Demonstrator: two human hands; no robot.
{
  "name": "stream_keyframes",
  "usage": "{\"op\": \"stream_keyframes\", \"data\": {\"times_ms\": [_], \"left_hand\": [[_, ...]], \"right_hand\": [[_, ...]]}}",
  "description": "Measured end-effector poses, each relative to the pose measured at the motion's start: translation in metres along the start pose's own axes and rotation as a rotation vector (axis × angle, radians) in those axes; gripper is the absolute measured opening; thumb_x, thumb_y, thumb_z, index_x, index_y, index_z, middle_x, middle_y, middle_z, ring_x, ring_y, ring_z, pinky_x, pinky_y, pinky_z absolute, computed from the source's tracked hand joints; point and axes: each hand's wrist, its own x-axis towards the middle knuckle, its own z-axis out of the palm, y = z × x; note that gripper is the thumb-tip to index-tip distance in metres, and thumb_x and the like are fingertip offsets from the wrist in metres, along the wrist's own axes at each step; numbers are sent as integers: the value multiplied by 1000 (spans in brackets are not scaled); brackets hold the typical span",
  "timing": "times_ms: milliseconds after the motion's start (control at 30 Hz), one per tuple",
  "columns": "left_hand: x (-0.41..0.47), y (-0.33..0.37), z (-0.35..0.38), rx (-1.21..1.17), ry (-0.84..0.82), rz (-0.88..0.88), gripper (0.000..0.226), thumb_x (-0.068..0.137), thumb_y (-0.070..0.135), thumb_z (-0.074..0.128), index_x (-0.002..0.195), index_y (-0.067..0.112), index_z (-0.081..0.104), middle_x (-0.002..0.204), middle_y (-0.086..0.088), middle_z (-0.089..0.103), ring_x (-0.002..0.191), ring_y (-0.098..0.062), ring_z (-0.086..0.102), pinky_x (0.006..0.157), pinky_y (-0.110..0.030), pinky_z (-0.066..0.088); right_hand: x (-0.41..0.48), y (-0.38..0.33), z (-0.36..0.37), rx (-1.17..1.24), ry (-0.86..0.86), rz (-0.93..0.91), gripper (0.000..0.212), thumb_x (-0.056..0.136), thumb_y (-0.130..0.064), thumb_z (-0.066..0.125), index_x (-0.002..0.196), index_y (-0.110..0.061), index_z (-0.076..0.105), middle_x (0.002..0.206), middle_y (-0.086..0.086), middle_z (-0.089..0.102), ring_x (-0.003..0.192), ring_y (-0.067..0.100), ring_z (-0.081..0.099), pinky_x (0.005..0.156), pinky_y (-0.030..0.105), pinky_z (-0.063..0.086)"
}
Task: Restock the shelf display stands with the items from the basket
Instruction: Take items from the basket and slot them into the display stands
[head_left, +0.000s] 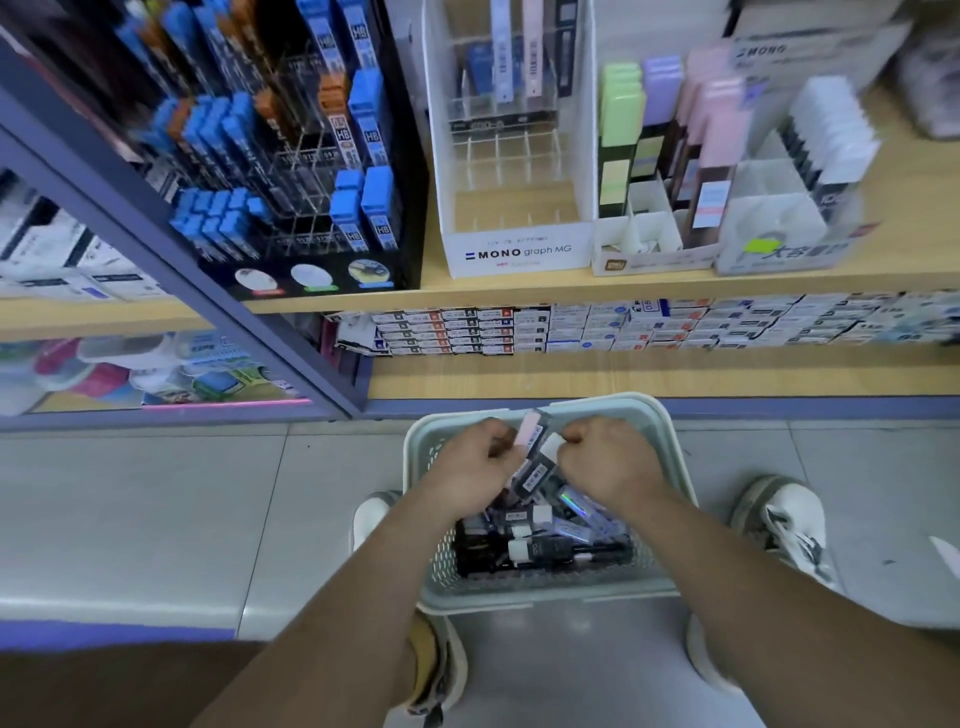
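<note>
1. Step: picking stock from pale green perforated plastic basket (671, 457) on floor, below shelf.
2. Left hand (475, 460): fingers curled, pinching pink-capped slim dark pack (533, 428) over basket. Right hand (610, 460): fingers curled beside it; can't tell what they hold.
3. Next, prob.: lift pack to white cardboard compartment stand (649, 244), match pink row, slot upright.

The upper wooden shelf (571, 289) carries four display stands side by side: a black rack (311, 283) at the left, a white MONO stand (519, 255) just beside it, then a partitioned carton (655, 261) and a clear tray (779, 255). On the lower shelf (623, 375), small flat boxes (623, 325) lie stacked at the back. The grey tiled floor (156, 493) bears a pale perforated basket (671, 432) between two white shoes (785, 519).
</note>
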Motion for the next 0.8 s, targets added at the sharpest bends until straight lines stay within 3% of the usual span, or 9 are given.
{"op": "stream_keyframes", "data": {"times_ms": [133,200,300,400,467,533,667,733,800], "left_hand": [[-14,16,7,-181,67,8,7,95,36,49,98,30,48,92,-14,66,74,-32,67,69,-44,58],[-23,27,14,-263,125,25,9,99,29,44,106,23,47,80,-8,62,61,-29,67,55,-37,58],[-33,35,19,-224,251,92,11,101,26,39,105,20,48,66,-2,51,49,-17,49,42,-24,41],[-38,43,9,-232,294,92,13,100,30,40,106,23,50,67,-1,53,53,-19,46,53,-29,40],[-44,53,-6,-308,279,51,18,101,28,40,114,19,49,70,-3,52,50,-17,45,50,-26,39],[-53,63,-25,-400,209,25,21,102,26,39,118,16,49,70,-6,51,47,-16,42,42,-18,35],[-77,88,-56,-376,82,74,25,103,27,38,120,16,53,66,-3,51,44,-13,40,40,-17,29],[-89,105,-66,-381,52,118,26,102,28,39,116,13,56,66,-4,51,44,-13,39,41,-17,27],[-100,121,-73,-380,33,156,25,102,28,39,112,17,59,67,-5,51,46,-13,40,41,-18,27]], "right_hand": [[-10,-14,-6,216,-31,28,17,77,-11,53,67,-19,65,75,5,65,80,28,60,67,26,41],[-14,-22,-9,331,-23,43,25,77,-7,53,53,-16,53,61,3,54,73,30,54,66,31,39],[-23,-29,-16,616,-18,121,28,77,-4,53,51,-14,50,52,8,50,58,27,48,57,31,37],[-40,-25,-29,929,-87,216,29,87,-26,59,62,-11,61,49,7,55,43,21,44,39,20,30],[-50,-22,-38,994,-61,198,42,90,-45,62,64,-12,62,51,3,54,44,17,43,43,23,30],[-56,-24,-51,1093,-12,144,44,87,-49,64,60,-15,57,48,1,47,44,15,38,49,28,28],[-68,-46,-90,1318,-57,12,39,84,-21,73,55,-19,47,44,-2,44,43,13,34,51,26,29],[-72,-61,-106,1397,-80,-34,37,82,-1,69,56,-17,48,51,1,56,49,12,43,51,23,37],[-76,-73,-118,1451,-74,-27,36,80,10,57,58,-16,44,56,5,53,52,14,45,50,21,39]]}}
